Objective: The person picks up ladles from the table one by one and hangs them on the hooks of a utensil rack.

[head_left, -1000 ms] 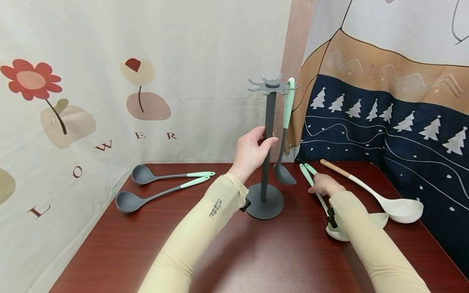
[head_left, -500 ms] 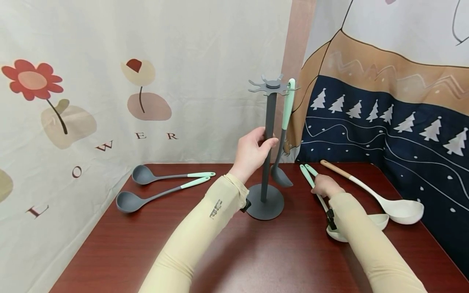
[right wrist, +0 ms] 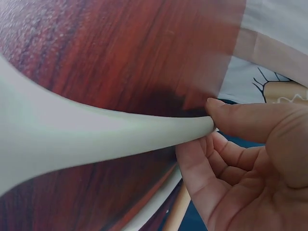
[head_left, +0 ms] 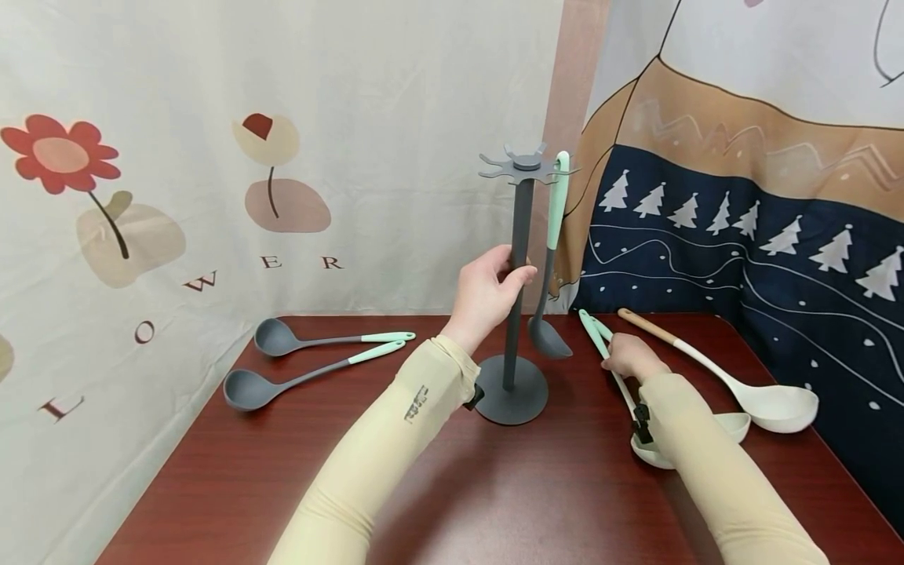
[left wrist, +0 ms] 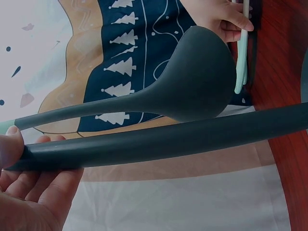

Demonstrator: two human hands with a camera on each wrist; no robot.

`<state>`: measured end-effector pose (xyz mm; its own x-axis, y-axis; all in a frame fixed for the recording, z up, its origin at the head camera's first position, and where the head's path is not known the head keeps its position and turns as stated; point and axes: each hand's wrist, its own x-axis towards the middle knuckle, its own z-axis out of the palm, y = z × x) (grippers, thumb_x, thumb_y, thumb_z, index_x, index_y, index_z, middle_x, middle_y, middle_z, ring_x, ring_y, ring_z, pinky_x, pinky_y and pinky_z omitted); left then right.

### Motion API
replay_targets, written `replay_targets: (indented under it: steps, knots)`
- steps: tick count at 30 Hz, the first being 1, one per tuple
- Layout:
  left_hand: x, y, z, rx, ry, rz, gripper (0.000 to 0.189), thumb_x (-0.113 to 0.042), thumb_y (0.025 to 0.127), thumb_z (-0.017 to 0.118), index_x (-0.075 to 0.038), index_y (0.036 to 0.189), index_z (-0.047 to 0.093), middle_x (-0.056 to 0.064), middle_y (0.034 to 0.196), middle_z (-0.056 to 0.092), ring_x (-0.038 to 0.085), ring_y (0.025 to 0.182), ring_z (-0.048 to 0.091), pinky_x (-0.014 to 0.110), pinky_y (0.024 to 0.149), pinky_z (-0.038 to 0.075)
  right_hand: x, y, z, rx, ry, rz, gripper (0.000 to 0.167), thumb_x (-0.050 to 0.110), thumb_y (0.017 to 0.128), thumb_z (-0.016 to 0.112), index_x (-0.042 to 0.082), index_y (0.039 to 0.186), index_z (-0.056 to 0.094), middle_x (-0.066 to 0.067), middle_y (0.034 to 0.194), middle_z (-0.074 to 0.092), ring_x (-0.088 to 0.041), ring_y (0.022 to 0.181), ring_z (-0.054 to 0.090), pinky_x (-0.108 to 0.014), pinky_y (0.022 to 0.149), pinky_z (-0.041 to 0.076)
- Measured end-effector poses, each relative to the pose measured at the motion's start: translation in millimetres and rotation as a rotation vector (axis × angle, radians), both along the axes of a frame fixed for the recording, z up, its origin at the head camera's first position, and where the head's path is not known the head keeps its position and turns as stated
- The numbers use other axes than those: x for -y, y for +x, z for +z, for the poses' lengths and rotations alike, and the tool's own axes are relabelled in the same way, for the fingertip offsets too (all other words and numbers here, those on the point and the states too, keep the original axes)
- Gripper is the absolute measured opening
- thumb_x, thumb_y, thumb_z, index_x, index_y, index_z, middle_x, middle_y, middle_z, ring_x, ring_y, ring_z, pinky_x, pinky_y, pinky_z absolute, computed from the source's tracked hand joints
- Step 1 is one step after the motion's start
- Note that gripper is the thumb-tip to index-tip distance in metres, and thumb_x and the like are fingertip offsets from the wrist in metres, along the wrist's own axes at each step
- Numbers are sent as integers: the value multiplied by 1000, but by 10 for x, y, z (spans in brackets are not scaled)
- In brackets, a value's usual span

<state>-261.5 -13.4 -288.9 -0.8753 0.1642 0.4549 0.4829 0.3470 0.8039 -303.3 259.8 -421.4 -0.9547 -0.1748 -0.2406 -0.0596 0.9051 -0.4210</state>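
My left hand [head_left: 487,294] grips the dark grey post of a utensil stand [head_left: 520,216]; the left wrist view shows thumb and fingers around the post [left wrist: 144,147]. A grey ladle [head_left: 558,208] with a mint handle hangs from the stand's right side, bowl down. Over on the right, my right hand [head_left: 634,357] pinches the shaft of a white ladle [head_left: 592,333] with a mint handle. In the right wrist view, thumb and fingers close on its pale shaft [right wrist: 134,134]. A second white, mint-handled ladle [head_left: 734,426] lies beside it, partly hidden by my forearm.
Two grey ladles with mint handles, one behind [head_left: 277,337] and one nearer [head_left: 249,390], lie on the left of the reddish-brown table [head_left: 494,502]. A large white ladle [head_left: 780,406] with a wooden handle end lies far right. Printed curtains [head_left: 395,157] stand behind.
The handle end of the white ladle in my right hand has risen slightly and now crosses nearer the other mint handle. The hanging ladle has swung a little. My left hand stays on the post.
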Motion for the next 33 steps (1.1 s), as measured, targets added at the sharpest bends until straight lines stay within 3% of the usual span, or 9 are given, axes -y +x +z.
replay_targets:
  steps: [7, 20, 28, 33]
  knots:
    - [1, 0, -2, -6, -9, 5, 7, -22, 96, 68, -15, 98, 67, -6, 82, 69, 11, 76, 61, 33, 67, 52, 31, 14, 45, -6, -34, -14, 42, 7, 90, 64, 16, 58, 40, 5, 54, 34, -12, 49, 43, -25, 53, 39]
    - [4, 3, -1, -12, -15, 4, 7, -22, 96, 68, -15, 97, 67, -9, 80, 68, 11, 76, 61, 33, 67, 52, 79, 42, 153, -61, -110, -57, 21, 7, 92, 63, 3, 77, 49, -4, 67, 48, -17, 59, 51, -27, 56, 43]
    - [5, 16, 2, -6, -8, -2, 7, -21, 96, 68, -15, 98, 67, -1, 86, 72, 11, 77, 61, 34, 67, 52, 76, 58, 230, -149, -150, -37, 20, 7, 90, 64, 3, 74, 53, -3, 64, 49, -18, 59, 49, -28, 55, 41]
    - [5, 16, 12, -3, -10, 2, 7, -22, 96, 68, -15, 99, 68, -3, 84, 71, 11, 77, 61, 34, 68, 52, 71, 59, 275, -186, -185, -65, 14, 6, 91, 64, -5, 85, 58, -9, 76, 54, -23, 68, 53, -29, 60, 45]
